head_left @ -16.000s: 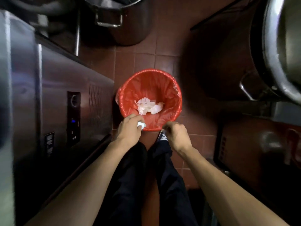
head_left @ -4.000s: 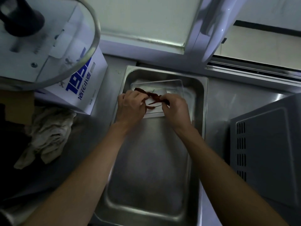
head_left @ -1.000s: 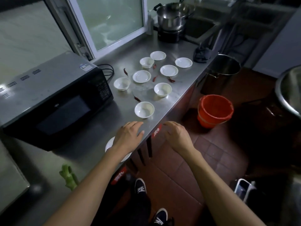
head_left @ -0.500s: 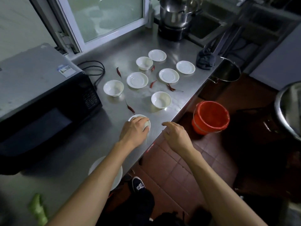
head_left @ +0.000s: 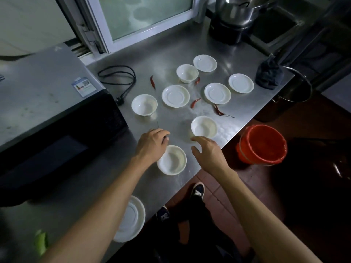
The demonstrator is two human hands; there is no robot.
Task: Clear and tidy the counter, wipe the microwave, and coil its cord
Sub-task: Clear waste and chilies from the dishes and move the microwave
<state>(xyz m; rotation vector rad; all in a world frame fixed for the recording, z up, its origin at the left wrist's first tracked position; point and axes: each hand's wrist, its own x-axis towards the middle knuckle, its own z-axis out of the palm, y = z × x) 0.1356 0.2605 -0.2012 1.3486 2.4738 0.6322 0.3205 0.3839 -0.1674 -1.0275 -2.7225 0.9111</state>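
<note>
On the steel counter (head_left: 171, 46) lie several white bowls and saucers and several dried red chilies. My left hand (head_left: 152, 144) is down on the counter just beyond the nearest bowl (head_left: 171, 161), its fingertips pinching a dried chili (head_left: 165, 138) whose thin stem pokes out behind the hand. My right hand (head_left: 207, 151) hovers open near the counter's front edge, beside another bowl (head_left: 204, 127). More chilies (head_left: 194, 103) lie among the saucers (head_left: 175, 95). The black microwave (head_left: 47, 111) stands at the left, its cord (head_left: 117, 74) lying in a loose loop behind it.
A red bin (head_left: 263, 143) stands on the tiled floor below the counter edge. A dark cloth (head_left: 268, 74) lies on the far right corner above a steel pot (head_left: 292, 92). A saucer (head_left: 131, 219) overhangs the near edge. A green item (head_left: 40, 242) lies at the lower left.
My left hand left the nearest bowl and went forward to the chili beyond it, closing its fingers on it. My right hand moved slightly forward. The view drew closer to the counter.
</note>
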